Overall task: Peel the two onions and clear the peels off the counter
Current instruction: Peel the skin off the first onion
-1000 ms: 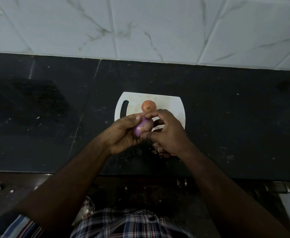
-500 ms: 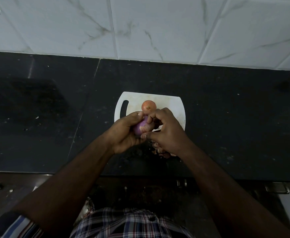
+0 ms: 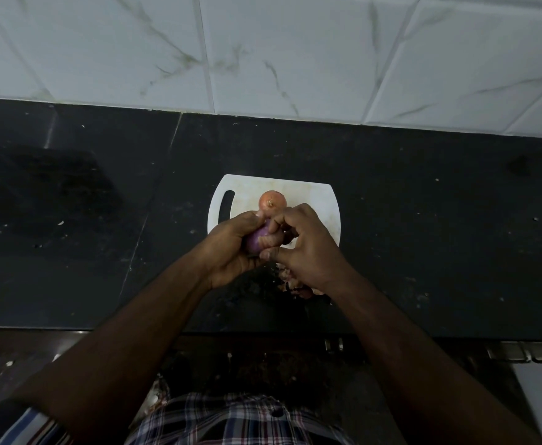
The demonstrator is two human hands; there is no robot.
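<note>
Dark counter [image 3: 423, 220] under white tile, left hand [image 3: 231, 248] gripping the half-peeled purple onion [image 3: 256, 240] over the cutting board's [image 3: 311, 194] near edge, right hand [image 3: 308, 248] pinching at its right side, unpeeled onion [image 3: 272, 200] just beyond, peels [image 3: 298, 284] underneath.

A dark, polished stone counter [image 3: 423, 220] runs across the middle of the view, speckled with pale crumbs and crossed by a thin seam left of centre. Behind the counter rises a wall of large white glossy tiles with faint grey-green marble veining [image 3: 295, 53], divided by narrow grout lines. Below the counter's front edge lies a dim, brownish floor [image 3: 263, 364]; at the right, under that edge, metal cabinet handles [image 3: 526, 353] catch some light. The lighting is low and cool.
</note>
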